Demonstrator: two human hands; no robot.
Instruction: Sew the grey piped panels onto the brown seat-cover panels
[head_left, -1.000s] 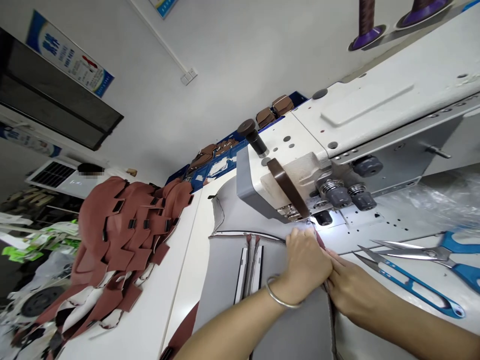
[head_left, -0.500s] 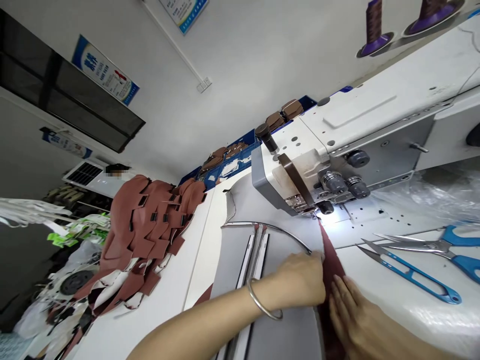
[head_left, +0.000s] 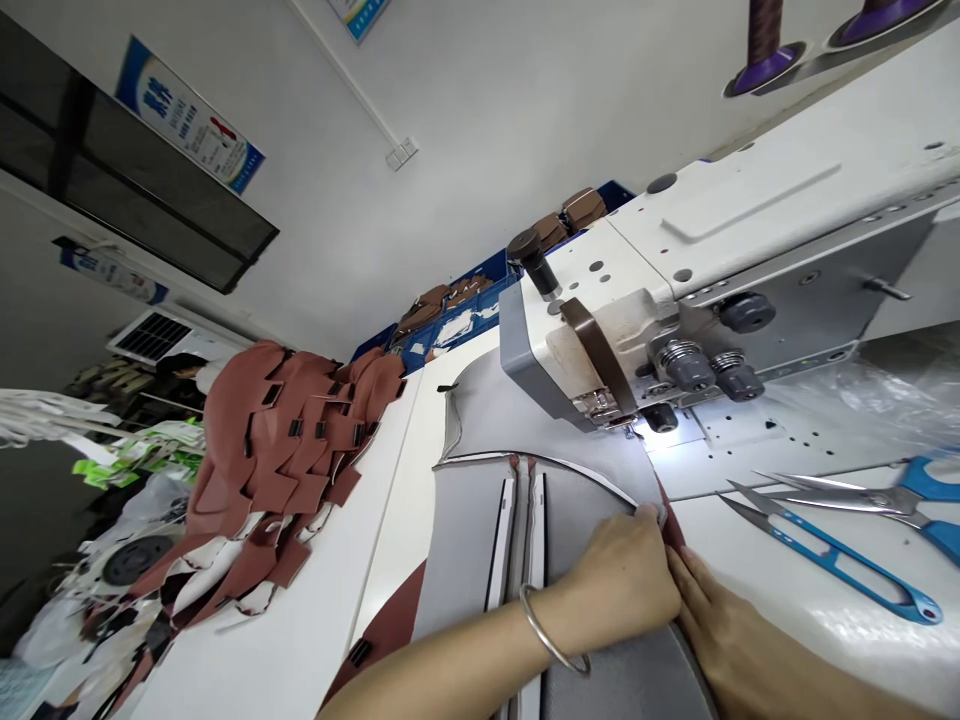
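Observation:
A large grey-backed cover panel (head_left: 465, 540) with a red-brown face lies under the head of a white sewing machine (head_left: 600, 340). My left hand (head_left: 634, 570), a metal bangle on its wrist, is closed on the panel's right edge, gripping the material just in front of the lit presser foot. My right hand (head_left: 712, 620) lies along the same edge, its fingers stretched out flat and partly hidden behind the left hand. Little of the red-brown face (head_left: 670, 515) shows between the hands and the machine. White strips (head_left: 536, 540) run down the panel.
Blue thread snips (head_left: 840, 555) and blue-handled scissors (head_left: 892, 500) lie right of my hands. Clipped red-brown covers (head_left: 292, 430) are heaped along the left of the table. Blue crates (head_left: 457, 325) of brown pieces stand behind. Thread spools (head_left: 765, 50) rise at upper right.
My left hand has shifted right with the panel edge, covering more of the red-brown face. My hands are now closer together. More red-brown material shows at the panel's left, and the view has shifted slightly.

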